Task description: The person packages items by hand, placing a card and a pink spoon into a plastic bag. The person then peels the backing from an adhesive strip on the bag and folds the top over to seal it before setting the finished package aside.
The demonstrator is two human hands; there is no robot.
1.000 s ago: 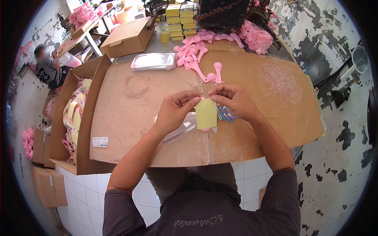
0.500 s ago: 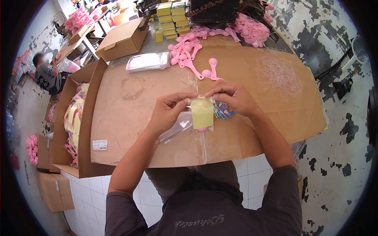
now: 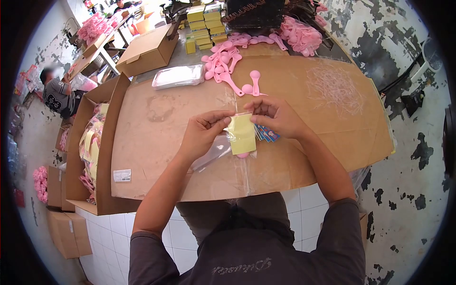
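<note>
A small clear plastic bag with a yellow card in it is held upright near the middle of the cardboard sheet. A bit of something pink shows at its lower end. My left hand pinches the bag's upper left edge between thumb and fingers. At the upper right corner, my right hand keeps its thumb on the bag, with the index finger curled above the top edge. Printed blue cards lie partly under my right hand. Beside my left hand lies an empty-looking clear bag.
Pink plastic spoons lie beyond my hands, near a stack of clear bags. Yellow card stacks stand behind. An open carton of packed bags borders the left. Clear strips lie right. A person sits far left.
The right index finger has lifted off the bag's top edge, and the right thumb now rests on its corner. The bag has tilted slightly and its card shows more fully.
</note>
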